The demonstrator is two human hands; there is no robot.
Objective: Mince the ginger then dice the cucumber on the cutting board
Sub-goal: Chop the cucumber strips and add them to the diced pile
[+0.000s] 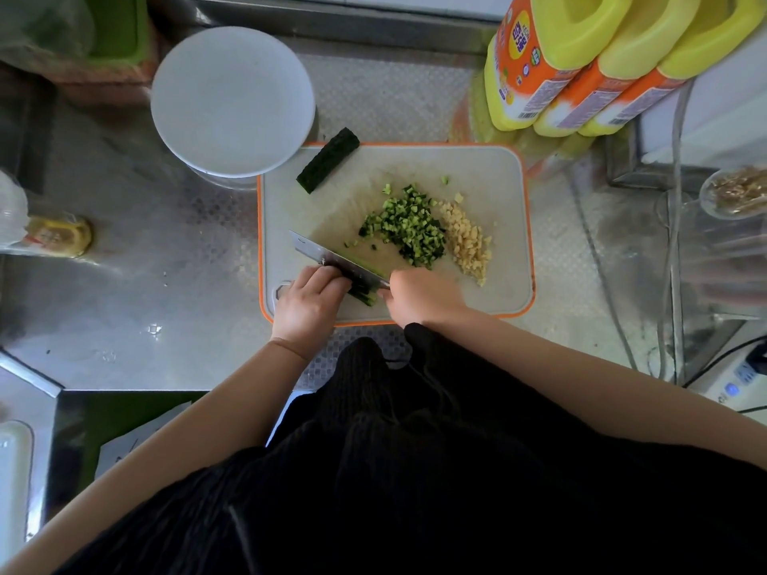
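Nearest, one left hand (309, 298), fingers curled, pins a bundle of cucumber strips (365, 295) at the near edge of the cutting board (502, 226); one right hand (419, 294) has its grip clenched round the handle of one knife (332, 256), blade angled over the strips. Mid-board: one heap of diced cucumber (404, 226), touching one heap of minced ginger (469, 238) on its right. Far left corner of the board: one uncut cucumber piece (328, 159), overhanging the orange rim. The board lies on a patterned steel table (166, 242), open to its left. Beyond: one white bowl (232, 101) overlapping the board's far left corner; three yellow bottles (581, 64) at far right.
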